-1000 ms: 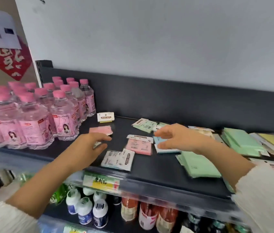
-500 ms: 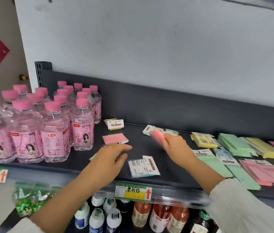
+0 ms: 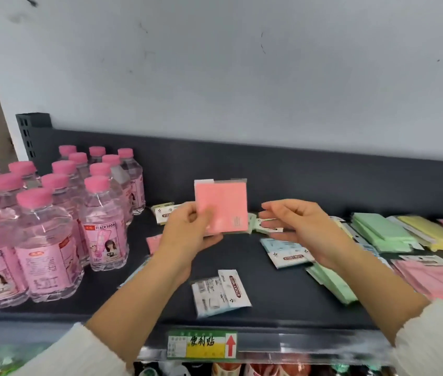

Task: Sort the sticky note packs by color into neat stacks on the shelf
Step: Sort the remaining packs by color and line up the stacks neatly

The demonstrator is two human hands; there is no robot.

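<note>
Head view: left hand (image 3: 187,234) pinches pink pack (image 3: 224,203) upright, face toward camera; right hand (image 3: 303,229) spread.

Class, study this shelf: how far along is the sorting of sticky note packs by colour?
Done: a green stack, yellow stack and pink stack lie grouped at the right. In hand: the left hand holds a pink pack upright; the right hand is open beside it. Left: a blue pack, the front pack and a small pack by the bottles lie loose.
</note>
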